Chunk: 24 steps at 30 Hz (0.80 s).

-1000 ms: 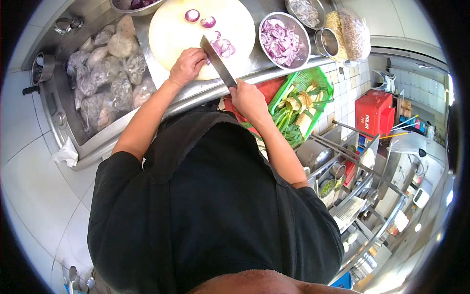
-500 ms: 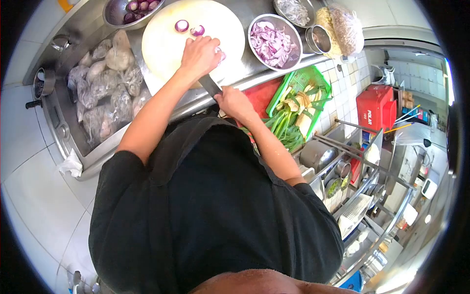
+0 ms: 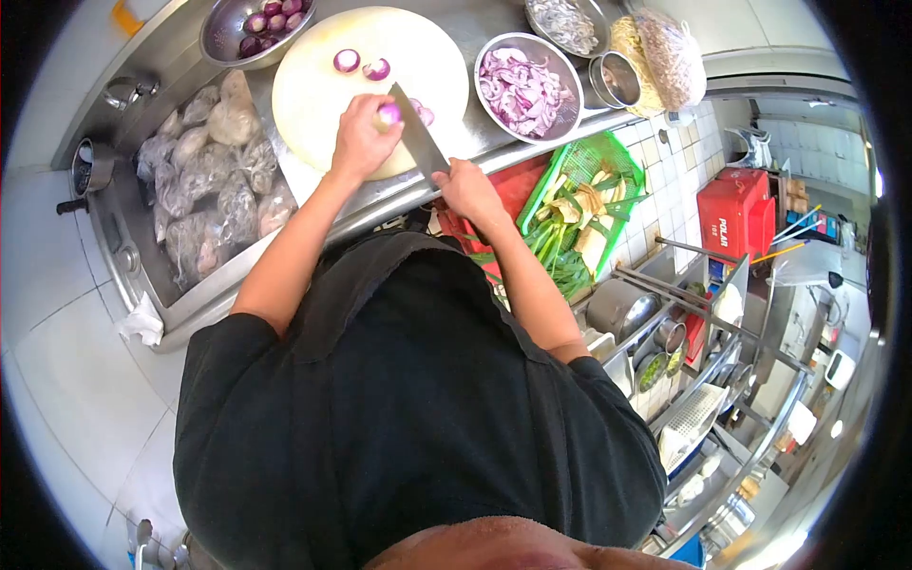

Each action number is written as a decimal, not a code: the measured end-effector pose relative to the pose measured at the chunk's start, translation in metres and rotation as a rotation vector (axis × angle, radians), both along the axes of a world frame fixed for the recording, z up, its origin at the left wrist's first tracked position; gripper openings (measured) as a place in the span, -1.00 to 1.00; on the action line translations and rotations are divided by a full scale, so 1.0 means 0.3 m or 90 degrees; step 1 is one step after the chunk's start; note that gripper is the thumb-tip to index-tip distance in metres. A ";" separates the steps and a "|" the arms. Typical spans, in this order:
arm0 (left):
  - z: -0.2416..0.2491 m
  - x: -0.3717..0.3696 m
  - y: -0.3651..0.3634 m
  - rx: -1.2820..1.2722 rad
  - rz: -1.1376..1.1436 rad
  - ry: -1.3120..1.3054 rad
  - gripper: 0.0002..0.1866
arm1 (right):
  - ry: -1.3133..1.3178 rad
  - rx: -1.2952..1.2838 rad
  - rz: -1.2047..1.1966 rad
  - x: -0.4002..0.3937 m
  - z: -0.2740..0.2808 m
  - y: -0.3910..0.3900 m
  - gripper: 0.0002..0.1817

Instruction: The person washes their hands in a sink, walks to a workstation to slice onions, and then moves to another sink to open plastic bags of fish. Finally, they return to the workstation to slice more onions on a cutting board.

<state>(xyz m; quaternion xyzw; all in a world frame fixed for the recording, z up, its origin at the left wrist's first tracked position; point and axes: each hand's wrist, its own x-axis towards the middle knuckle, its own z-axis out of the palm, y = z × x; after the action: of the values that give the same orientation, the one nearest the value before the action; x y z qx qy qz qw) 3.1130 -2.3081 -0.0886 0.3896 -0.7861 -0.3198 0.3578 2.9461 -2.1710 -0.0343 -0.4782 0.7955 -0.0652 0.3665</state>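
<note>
A round pale cutting board (image 3: 313,104) lies on the steel counter. My left hand (image 3: 363,141) is over its lower part with the fingers closed round a purple onion piece (image 3: 388,115). My right hand (image 3: 468,190), at the board's lower right, grips the handle of a wide-bladed knife (image 3: 419,135). The blade points up and left, just right of the onion piece. Further cut onion (image 3: 424,115) lies partly behind the blade. Two onion halves (image 3: 346,61) rest higher on the board. A steel bowl (image 3: 577,112) of sliced onion stands to the right.
A bowl of whole onions (image 3: 211,33) stands at top left. Bagged food (image 3: 214,185) fills the sink at left. Beyond the counter edge are a green basket (image 3: 629,161) with leafy vegetables, a red cool box (image 3: 727,214) and a metal rack (image 3: 750,332).
My left hand has moved down and left, now showing an onion piece in its fingers. The knife blade has come out from beside that hand and swung upward.
</note>
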 end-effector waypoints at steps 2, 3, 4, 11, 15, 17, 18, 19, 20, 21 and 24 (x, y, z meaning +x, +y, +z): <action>-0.082 0.081 0.044 0.044 -0.005 -0.123 -0.59 | 0.027 -0.015 0.015 -0.007 0.027 0.000 -0.58; -0.094 0.116 0.076 -0.031 0.007 -0.170 -0.58 | 0.044 -0.031 0.029 -0.004 0.032 0.006 -0.61; -0.093 0.130 0.078 -0.058 0.010 -0.142 -0.59 | 0.053 -0.041 0.039 0.004 0.039 0.009 -0.62; -0.094 0.166 0.048 -0.056 -0.122 -0.015 -0.78 | 0.098 -0.054 0.080 0.078 0.049 0.037 -0.66; -0.084 0.157 0.024 -0.125 -0.136 -0.057 -0.81 | 0.125 -0.115 0.115 0.079 0.085 0.057 -0.68; -0.074 0.156 0.023 -0.130 -0.149 -0.090 -0.81 | 0.143 -0.091 0.136 0.088 0.049 0.040 -0.71; -0.067 0.159 0.024 -0.114 -0.158 -0.111 -0.81 | 0.153 -0.079 0.146 0.091 0.038 0.037 -0.72; -0.063 0.161 0.022 -0.102 -0.166 -0.133 -0.80 | 0.157 -0.083 0.145 0.090 0.045 0.037 -0.72; -0.071 0.157 0.015 -0.109 -0.162 -0.124 -0.80 | 0.161 -0.089 0.148 0.085 0.055 0.026 -0.73; -0.086 0.156 0.017 -0.113 -0.157 -0.119 -0.79 | 0.161 -0.094 0.152 0.089 0.062 0.018 -0.74; -0.097 0.166 0.023 -0.115 -0.146 -0.109 -0.79 | 0.161 -0.129 0.129 0.111 0.081 0.034 -0.74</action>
<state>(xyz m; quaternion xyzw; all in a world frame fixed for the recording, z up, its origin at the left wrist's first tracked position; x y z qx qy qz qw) 3.1629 -2.3012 -0.1178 0.2892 -0.8786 -0.2523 0.2842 2.9793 -2.1608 -0.0099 -0.5943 0.7726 -0.0469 0.2183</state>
